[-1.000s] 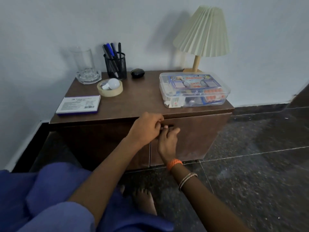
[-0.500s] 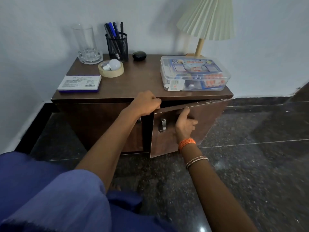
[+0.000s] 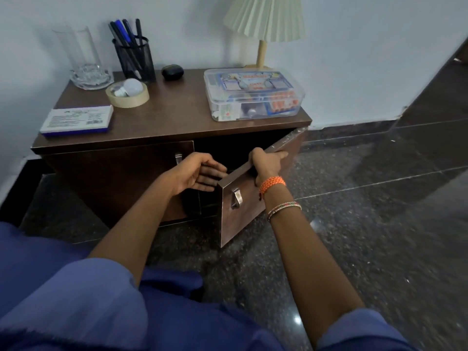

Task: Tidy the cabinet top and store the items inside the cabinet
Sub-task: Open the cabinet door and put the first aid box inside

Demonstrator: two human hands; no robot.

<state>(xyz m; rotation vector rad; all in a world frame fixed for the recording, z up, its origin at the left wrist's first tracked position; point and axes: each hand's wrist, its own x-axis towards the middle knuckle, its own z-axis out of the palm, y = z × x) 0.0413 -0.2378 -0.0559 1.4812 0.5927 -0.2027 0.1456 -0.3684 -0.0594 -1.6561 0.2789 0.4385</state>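
Note:
The brown cabinet (image 3: 162, 117) stands against the wall with its right door (image 3: 243, 209) swung well out. My right hand (image 3: 264, 164) grips that door's top edge. My left hand (image 3: 196, 173) hovers in front of the dark opening, fingers loosely extended, holding nothing. The left door (image 3: 114, 178) is closed. On top lie a clear plastic box (image 3: 254, 95) of small items, a tape roll (image 3: 128, 96) with a white bulb (image 3: 129, 87) in it, a white-and-blue box (image 3: 77, 120), a black pen holder (image 3: 135, 60), a glass vase (image 3: 84, 59) and a small black case (image 3: 172, 71).
A pleated table lamp (image 3: 264, 24) stands at the back right of the cabinet top. Dark polished floor (image 3: 367, 211) stretches to the right and front. The white wall (image 3: 354, 59) is behind. My blue-clothed knees fill the lower left.
The right door has gone from closed to wide open, pulled by my right hand, which shifted from the handle to the top edge. My left hand left the left door's handle.

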